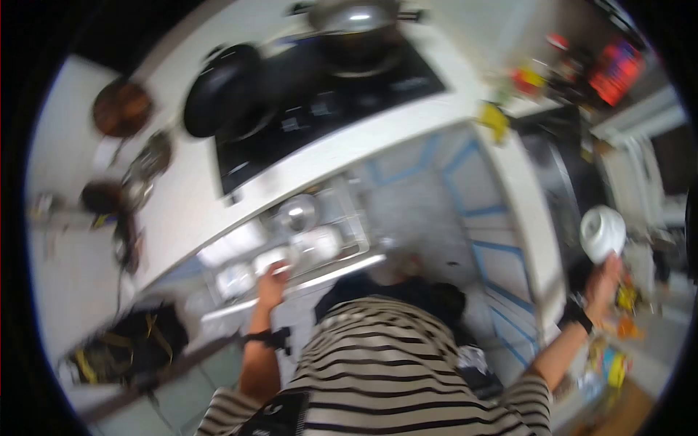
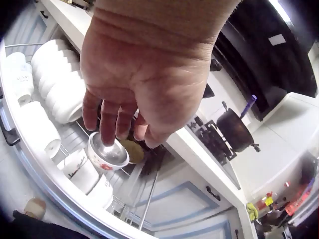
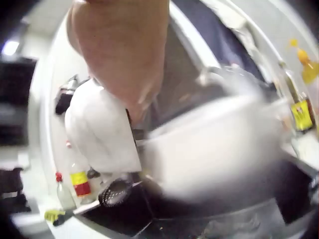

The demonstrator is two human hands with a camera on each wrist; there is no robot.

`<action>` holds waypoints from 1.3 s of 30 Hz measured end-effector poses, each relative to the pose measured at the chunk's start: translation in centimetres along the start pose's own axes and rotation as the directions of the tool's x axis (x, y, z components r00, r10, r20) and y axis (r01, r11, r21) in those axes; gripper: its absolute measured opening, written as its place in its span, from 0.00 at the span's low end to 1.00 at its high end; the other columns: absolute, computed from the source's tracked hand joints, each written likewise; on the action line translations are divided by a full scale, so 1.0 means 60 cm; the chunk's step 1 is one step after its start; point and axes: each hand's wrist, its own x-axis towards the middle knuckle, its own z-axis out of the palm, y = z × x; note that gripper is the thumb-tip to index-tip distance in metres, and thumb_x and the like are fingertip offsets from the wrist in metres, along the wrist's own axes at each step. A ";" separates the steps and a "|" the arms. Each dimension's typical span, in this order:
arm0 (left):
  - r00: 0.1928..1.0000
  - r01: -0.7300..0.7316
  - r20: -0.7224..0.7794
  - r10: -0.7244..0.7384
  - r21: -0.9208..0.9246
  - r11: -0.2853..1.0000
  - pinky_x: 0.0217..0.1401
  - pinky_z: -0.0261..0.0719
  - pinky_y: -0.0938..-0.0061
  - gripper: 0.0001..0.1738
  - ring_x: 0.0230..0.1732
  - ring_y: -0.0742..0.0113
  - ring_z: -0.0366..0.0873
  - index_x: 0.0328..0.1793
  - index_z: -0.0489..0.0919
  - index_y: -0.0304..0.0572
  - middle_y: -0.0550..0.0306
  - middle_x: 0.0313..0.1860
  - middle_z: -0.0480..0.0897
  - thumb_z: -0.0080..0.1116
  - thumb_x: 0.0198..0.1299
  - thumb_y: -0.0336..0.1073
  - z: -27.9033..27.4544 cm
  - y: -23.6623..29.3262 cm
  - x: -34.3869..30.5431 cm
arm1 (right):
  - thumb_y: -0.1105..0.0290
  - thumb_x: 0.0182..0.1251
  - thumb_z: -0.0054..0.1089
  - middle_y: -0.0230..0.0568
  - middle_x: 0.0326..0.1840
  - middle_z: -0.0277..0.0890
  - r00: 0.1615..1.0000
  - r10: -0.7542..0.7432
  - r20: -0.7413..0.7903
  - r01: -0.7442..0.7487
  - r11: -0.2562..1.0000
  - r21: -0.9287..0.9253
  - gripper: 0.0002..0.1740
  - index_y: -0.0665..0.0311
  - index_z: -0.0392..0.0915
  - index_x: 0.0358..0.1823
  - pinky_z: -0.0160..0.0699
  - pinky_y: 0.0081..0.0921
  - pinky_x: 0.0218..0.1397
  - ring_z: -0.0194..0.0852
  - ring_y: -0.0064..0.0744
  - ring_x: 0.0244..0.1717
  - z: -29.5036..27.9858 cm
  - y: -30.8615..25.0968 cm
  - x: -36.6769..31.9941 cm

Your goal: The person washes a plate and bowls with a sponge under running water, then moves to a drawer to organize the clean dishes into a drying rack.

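In the head view my right hand (image 1: 603,289) is stretched out to the right and grips a white bowl (image 1: 602,231) above the sink side. The right wrist view has that hand (image 3: 122,59) at the top, with the white bowl (image 3: 99,132) under the fingers. My left hand (image 1: 272,285) reaches over a pulled-out wire drawer of crockery. Seen from the left wrist, the fingers of this hand (image 2: 144,84) hang loosely downward and hold nothing. Their tips overlap a white bowl with a red flower (image 2: 105,162) in this view.
White bowls (image 2: 60,82) stand stacked in the drawer, near white cups (image 2: 20,79). A black wok (image 1: 222,91) and a steel pot (image 1: 352,18) sit by the hob. A blurred white shape (image 3: 214,149) crosses the right wrist view; bottles (image 3: 79,181) stand behind.
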 end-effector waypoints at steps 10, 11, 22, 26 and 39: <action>0.847 -0.526 -0.097 0.522 -0.015 0.850 0.50 0.76 0.63 0.22 0.46 0.49 0.77 0.55 0.74 0.43 0.48 0.53 0.76 0.63 0.54 0.37 -0.040 0.152 -0.043 | 0.72 0.57 0.57 0.45 0.33 0.77 -0.029 -0.013 0.999 0.816 0.577 0.031 0.05 0.64 0.77 0.34 0.71 0.39 0.47 0.75 0.47 0.38 0.626 -0.072 -0.345; 0.795 -0.588 -0.151 0.587 0.041 0.808 0.48 0.77 0.63 0.23 0.44 0.49 0.78 0.55 0.73 0.44 0.49 0.53 0.76 0.64 0.54 0.36 -0.058 0.156 -0.047 | 0.71 0.56 0.57 0.43 0.34 0.77 -0.196 -0.013 0.981 0.800 0.577 0.167 0.04 0.61 0.77 0.33 0.70 0.42 0.48 0.76 0.48 0.40 0.675 -0.059 -0.383; 0.990 -0.091 -0.123 0.068 -0.190 0.978 0.41 0.75 0.62 0.14 0.40 0.43 0.77 0.45 0.78 0.41 0.46 0.39 0.79 0.60 0.57 0.41 -0.144 -0.067 -0.094 | 0.70 0.59 0.52 0.38 0.40 0.77 -0.588 -0.007 0.808 0.739 0.402 0.541 0.09 0.59 0.76 0.40 0.61 0.43 0.64 0.74 0.38 0.50 0.971 0.020 -0.701; 0.968 0.123 -0.120 -0.222 -0.545 0.829 0.37 0.73 0.66 0.17 0.31 0.56 0.75 0.43 0.77 0.35 0.50 0.30 0.79 0.58 0.62 0.44 -0.121 -0.213 -0.071 | 0.71 0.59 0.52 0.43 0.48 0.76 -0.460 -0.086 0.884 0.749 0.497 0.438 0.14 0.63 0.76 0.47 0.62 0.39 0.64 0.72 0.42 0.54 0.996 0.031 -0.702; 0.664 0.584 0.238 -0.709 -0.758 0.292 0.24 0.73 0.81 0.33 0.25 0.75 0.72 0.62 0.68 0.39 0.62 0.35 0.77 0.58 0.60 0.56 -0.162 -0.428 0.044 | 0.71 0.62 0.56 0.51 0.40 0.78 0.222 0.405 0.887 0.709 0.558 -0.432 0.09 0.66 0.78 0.41 0.75 0.38 0.46 0.76 0.53 0.43 0.767 0.076 -0.531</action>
